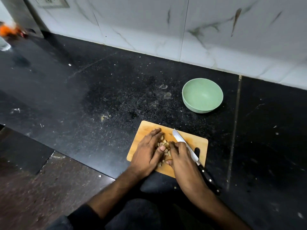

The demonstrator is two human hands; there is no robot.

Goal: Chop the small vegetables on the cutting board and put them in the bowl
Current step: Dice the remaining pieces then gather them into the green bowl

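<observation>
- While both hands are down on the cutting board, the chopped vegetable pieces lie in a small pile between the two sets of fingers, touching them on both sides.
- The left hand lies flat with its fingers nearly straight and close together, its edge pressed against the pile; it grips nothing.
- The right hand faces it from the other side with its fingers bent a little at the pile. I cannot tell if some pieces are already held under these fingers.
- The knife rests on the board just behind the right hand's knuckles, with the tip pointing away from the person and the dark handle hanging over the near edge. Neither hand holds it.
- The green bowl stands on the black counter, beyond the fingertips and a little to the right, apart from the board. It looks to have nothing in it.
- I judge the pieces to be light, small and loose, maybe a little moist, so they may stick to the skin or slip out between the fingers.
- A good hold would be to cup them from both sides with the fingers closed together and lift the pile as one heap, not to pinch single pieces.
- Some pieces near the thumbs lie outside the main pile and may be left behind.
</observation>
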